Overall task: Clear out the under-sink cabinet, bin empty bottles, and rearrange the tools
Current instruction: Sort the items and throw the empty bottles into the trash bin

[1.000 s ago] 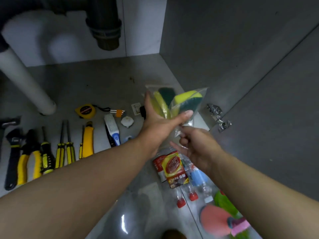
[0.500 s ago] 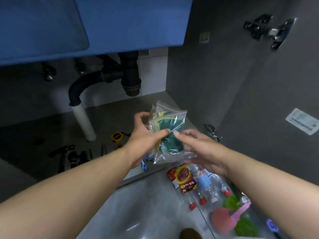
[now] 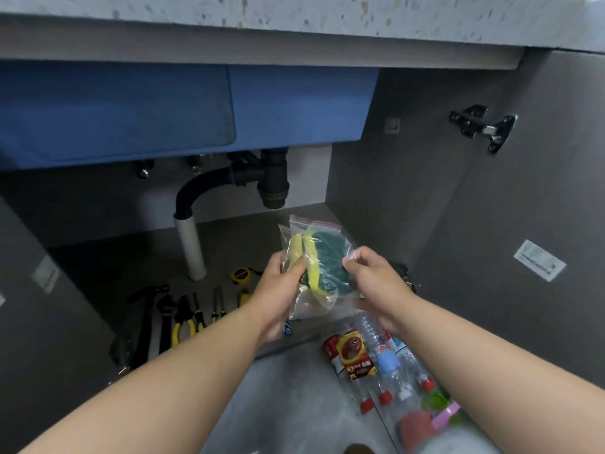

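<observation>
bag [image 3: 327, 231]: one, clear, two sponges [image 3: 329, 267] inside, held in air before the open cabinet [image 3: 393, 178] | left hand [image 3: 281, 286]: grip clamped on bag's left side | right hand [image 3: 371, 278]: grip pinches bag's right edge | tape measure [image 3: 240, 275]: one, on cabinet bottom | bottles [image 3: 370, 326]: three red caps seen, lying on floor

Home kitchen, speckled countertop [image 3: 294, 14], blue sink basin [image 3: 163, 109], drainpipe [image 3: 273, 178]

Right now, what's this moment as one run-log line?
action: holding bagged sponges | left hand: grips them | right hand: pinches bag edge | tools: in row on cabinet floor | bottles: lying outside cabinet
</observation>
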`<state>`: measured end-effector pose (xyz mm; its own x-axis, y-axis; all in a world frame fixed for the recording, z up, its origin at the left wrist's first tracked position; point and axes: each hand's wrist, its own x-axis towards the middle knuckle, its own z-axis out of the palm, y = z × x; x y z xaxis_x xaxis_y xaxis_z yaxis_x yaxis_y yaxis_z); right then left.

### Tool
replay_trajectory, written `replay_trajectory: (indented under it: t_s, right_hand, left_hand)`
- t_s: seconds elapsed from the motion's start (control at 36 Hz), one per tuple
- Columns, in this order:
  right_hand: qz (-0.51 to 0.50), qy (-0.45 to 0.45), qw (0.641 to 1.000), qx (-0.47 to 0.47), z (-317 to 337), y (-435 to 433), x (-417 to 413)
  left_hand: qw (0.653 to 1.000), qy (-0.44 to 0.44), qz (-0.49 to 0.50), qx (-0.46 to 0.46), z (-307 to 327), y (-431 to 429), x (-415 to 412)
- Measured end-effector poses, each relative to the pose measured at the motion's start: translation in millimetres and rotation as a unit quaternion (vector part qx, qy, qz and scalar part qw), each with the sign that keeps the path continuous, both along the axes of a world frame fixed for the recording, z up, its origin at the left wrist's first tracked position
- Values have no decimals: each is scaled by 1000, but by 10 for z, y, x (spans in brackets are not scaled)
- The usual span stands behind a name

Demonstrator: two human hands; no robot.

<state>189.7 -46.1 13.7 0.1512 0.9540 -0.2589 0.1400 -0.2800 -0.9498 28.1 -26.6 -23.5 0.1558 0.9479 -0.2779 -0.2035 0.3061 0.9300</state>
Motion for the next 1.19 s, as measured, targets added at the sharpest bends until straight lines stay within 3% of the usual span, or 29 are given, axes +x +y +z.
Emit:
replay_trajectory:
  t_s: [0.17,0.28,0.5,0.83,0.97,1.03,1.11,1.19]
  right_hand:
    - [-128,-162,976,62,-131,68,69]
    - [-120,-216,966,79,-186,111,92]
    - [-28,-165,986,25,-241,115,-21]
    - [31,-132,990,31,-278,39,3]
    - [36,-121,992,10,-260,27,12]
    - [43,-119,992,18,-271,30,15]
    - [54,-12,998,8,-283,41,25]
    - [29,114,992,-46,-272,43,73]
  left_hand:
    - [997,65,31,25,-48,37,44]
    - [996,84,15,29,-59,51,98]
    - [998,53,-13,-27,-9,59,233]
    - [992,118,30,-18,-6,99,190]
    - [995,63,-57,-51,95,73,162]
    - [992,86,-93,-28,86,57,138]
    - [992,96,-82,1,-3,84,93]
    - [997,43,-68,-12,-117,124,53]
